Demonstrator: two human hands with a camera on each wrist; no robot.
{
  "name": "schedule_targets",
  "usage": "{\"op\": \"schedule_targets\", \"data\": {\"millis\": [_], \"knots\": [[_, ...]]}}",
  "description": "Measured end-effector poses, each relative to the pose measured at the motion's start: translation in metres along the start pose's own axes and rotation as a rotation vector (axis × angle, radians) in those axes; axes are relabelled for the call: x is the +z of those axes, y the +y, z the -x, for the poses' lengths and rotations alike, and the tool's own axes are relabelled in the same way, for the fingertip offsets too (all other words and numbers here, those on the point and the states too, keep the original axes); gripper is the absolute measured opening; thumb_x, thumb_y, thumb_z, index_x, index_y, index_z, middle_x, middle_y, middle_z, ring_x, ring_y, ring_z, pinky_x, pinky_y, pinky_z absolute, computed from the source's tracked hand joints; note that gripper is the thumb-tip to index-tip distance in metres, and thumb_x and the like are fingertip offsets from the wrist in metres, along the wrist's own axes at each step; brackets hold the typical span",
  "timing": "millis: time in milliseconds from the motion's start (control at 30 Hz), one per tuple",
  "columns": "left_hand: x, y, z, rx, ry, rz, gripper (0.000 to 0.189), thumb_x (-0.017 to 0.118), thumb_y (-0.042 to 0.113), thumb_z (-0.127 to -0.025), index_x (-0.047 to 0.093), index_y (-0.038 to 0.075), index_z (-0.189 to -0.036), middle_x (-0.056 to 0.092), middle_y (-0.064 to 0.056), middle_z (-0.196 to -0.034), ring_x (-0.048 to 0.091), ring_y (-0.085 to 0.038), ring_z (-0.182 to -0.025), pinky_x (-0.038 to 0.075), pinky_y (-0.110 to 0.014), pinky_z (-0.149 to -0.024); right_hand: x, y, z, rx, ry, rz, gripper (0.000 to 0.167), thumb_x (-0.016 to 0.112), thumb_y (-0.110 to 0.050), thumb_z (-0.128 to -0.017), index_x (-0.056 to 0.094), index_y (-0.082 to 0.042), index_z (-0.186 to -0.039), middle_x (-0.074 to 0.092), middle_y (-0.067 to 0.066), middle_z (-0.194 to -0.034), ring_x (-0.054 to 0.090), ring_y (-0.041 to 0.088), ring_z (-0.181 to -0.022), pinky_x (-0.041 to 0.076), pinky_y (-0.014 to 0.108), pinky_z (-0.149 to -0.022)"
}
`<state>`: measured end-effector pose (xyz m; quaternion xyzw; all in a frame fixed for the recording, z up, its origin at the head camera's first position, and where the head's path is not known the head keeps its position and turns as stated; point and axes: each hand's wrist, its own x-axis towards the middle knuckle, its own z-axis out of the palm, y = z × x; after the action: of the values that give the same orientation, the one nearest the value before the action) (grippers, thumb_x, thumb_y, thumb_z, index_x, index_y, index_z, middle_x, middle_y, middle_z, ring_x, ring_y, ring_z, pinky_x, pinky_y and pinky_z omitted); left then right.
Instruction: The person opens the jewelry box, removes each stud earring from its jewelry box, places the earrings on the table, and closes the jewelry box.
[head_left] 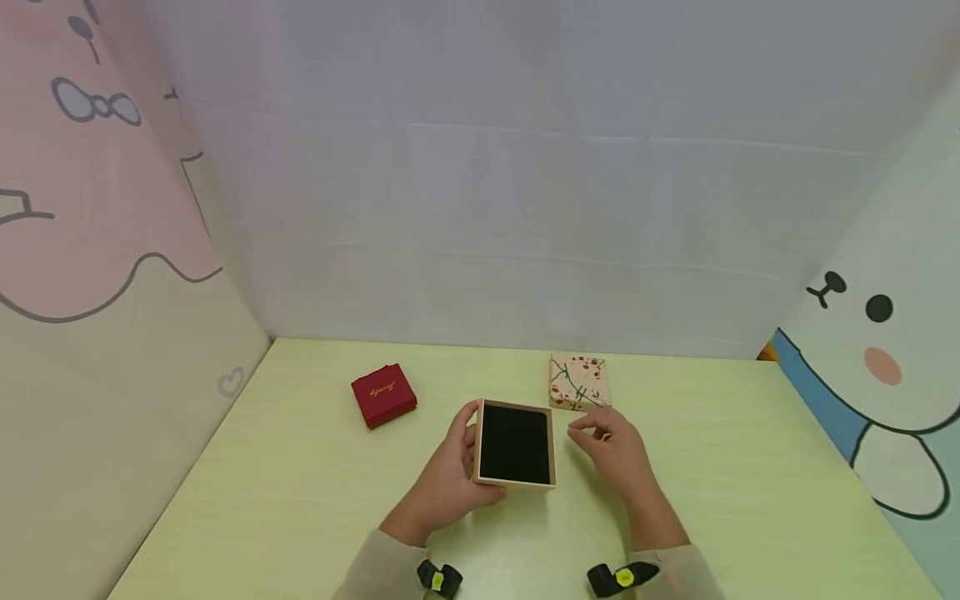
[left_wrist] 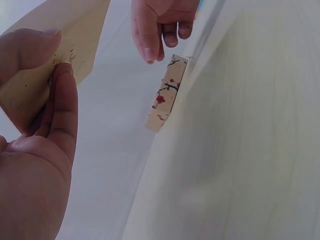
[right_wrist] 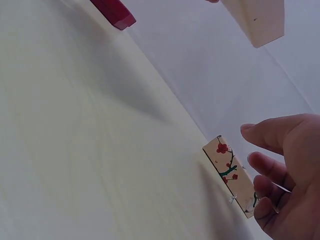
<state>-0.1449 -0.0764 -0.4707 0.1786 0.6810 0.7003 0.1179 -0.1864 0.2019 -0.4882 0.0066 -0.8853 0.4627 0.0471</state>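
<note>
In the head view, my left hand (head_left: 446,485) grips an open square cream box (head_left: 552,450) from its left side, raised off the table. A black pad (head_left: 516,443) fills the box's inside. The left wrist view shows the thumb and fingers on the outside of the cream box (left_wrist: 82,42). Past the box lies a cream lid with red blossoms and dark branches (head_left: 579,379), flat on the table. My right hand (head_left: 618,454) hovers just in front of this lid (right_wrist: 230,175), its fingers loosely bent with nothing between them.
A dark red box with gold lettering (head_left: 384,396) sits at the back left of the pale yellow-green table (head_left: 247,500). White cloth (head_left: 487,192) hangs behind the table, with cartoon-printed cloth on both sides. Each wrist wears a black strap.
</note>
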Motion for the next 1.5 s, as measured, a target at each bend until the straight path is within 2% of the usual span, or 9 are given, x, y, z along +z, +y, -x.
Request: {"op": "schedule_targets", "data": {"millis": [233,600,700,867,1067,1200,1400,1500], "knots": [[0.0,0.0,-0.001,-0.003,-0.001,0.015,0.116,0.082,-0.014,-0.075,0.017,0.027,-0.161,0.052,-0.006,-0.148,0.059,-0.026,-0.127,0.052,-0.033,-0.101,0.008,0.011,-0.003,0.007,0.005,0.1,0.004,0.077,-0.016,-0.093,0.08,-0.014,-0.094,0.062,0.006,-0.107,0.051,0.021,-0.083,0.042,0.035,-0.07],[0.0,0.001,-0.002,-0.005,0.0,0.028,0.115,0.083,-0.013,-0.075,0.017,0.028,-0.16,0.052,-0.005,-0.148,0.059,-0.026,-0.128,0.052,-0.032,-0.1,0.014,0.016,-0.001,0.03,0.003,0.11,0.004,0.075,-0.015,-0.093,0.079,-0.015,-0.093,0.062,0.006,-0.113,0.054,0.022,-0.088,0.045,0.038,-0.077],[-0.001,0.002,-0.002,-0.002,0.002,0.022,0.115,0.082,-0.013,-0.075,0.018,0.028,-0.16,0.052,-0.005,-0.149,0.059,-0.026,-0.128,0.051,-0.031,-0.101,0.016,0.02,-0.002,0.018,0.001,0.123,0.005,0.075,-0.014,-0.093,0.079,-0.015,-0.09,0.063,0.004,-0.11,0.054,0.02,-0.088,0.046,0.039,-0.078],[-0.001,0.002,-0.002,0.003,-0.001,0.023,0.115,0.082,-0.014,-0.075,0.015,0.023,-0.162,0.051,-0.006,-0.149,0.059,-0.027,-0.128,0.052,-0.031,-0.101,0.019,0.021,-0.003,0.019,0.012,0.162,0.006,0.076,-0.015,-0.092,0.079,-0.012,-0.088,0.062,0.003,-0.101,0.054,0.019,-0.085,0.046,0.038,-0.076],[-0.002,0.001,-0.001,-0.002,0.0,0.029,0.115,0.081,-0.015,-0.075,0.017,0.027,-0.16,0.051,-0.006,-0.149,0.058,-0.027,-0.128,0.052,-0.031,-0.1,0.02,0.021,-0.004,0.024,0.025,0.18,0.009,0.078,-0.018,-0.092,0.079,-0.01,-0.089,0.062,0.002,-0.099,0.055,0.019,-0.084,0.046,0.038,-0.075],[-0.002,0.0,-0.002,0.002,-0.004,0.029,0.115,0.081,-0.016,-0.075,0.016,0.027,-0.161,0.051,-0.007,-0.15,0.058,-0.027,-0.129,0.052,-0.032,-0.101,0.021,0.02,-0.004,0.021,0.03,0.178,0.008,0.078,-0.017,-0.09,0.079,-0.01,-0.093,0.065,0.004,-0.106,0.058,0.023,-0.091,0.047,0.042,-0.081],[-0.002,-0.002,-0.002,0.005,-0.006,0.02,0.115,0.081,-0.015,-0.075,0.016,0.026,-0.161,0.051,-0.008,-0.149,0.058,-0.028,-0.129,0.052,-0.032,-0.101,0.021,0.02,-0.005,0.045,0.02,0.157,0.017,0.077,-0.018,-0.09,0.078,-0.009,-0.105,0.065,0.011,-0.12,0.06,0.032,-0.114,0.047,0.052,-0.099],[-0.002,-0.002,-0.002,-0.003,-0.002,0.023,0.116,0.081,-0.016,-0.075,0.017,0.027,-0.16,0.051,-0.006,-0.149,0.058,-0.027,-0.128,0.052,-0.031,-0.1,0.021,0.019,-0.004,0.059,0.018,0.141,0.02,0.077,-0.019,-0.091,0.077,-0.008,-0.107,0.064,0.012,-0.122,0.059,0.033,-0.114,0.047,0.052,-0.099]]}}
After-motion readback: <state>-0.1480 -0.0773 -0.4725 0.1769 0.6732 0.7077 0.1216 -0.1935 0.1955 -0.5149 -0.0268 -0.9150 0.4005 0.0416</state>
